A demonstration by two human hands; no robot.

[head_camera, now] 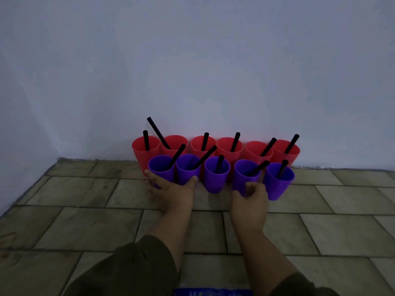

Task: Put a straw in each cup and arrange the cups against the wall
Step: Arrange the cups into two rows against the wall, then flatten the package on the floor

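Several red cups (229, 147) stand in a row against the pale wall (192, 71), each with a black straw (235, 142) in it. In front of them stands a row of several purple cups (215, 175), each also holding a black straw. My left hand (171, 193) wraps around the two leftmost purple cups (162, 170), thumb on the right side, fingers on the left. My right hand (251, 199) grips the fourth purple cup (245, 174) near its base.
The floor (85, 221) is laid with beige stone tiles and meets the wall just behind the red cups. A blue object (211, 292) peeks in at the bottom edge between my dark sleeves.
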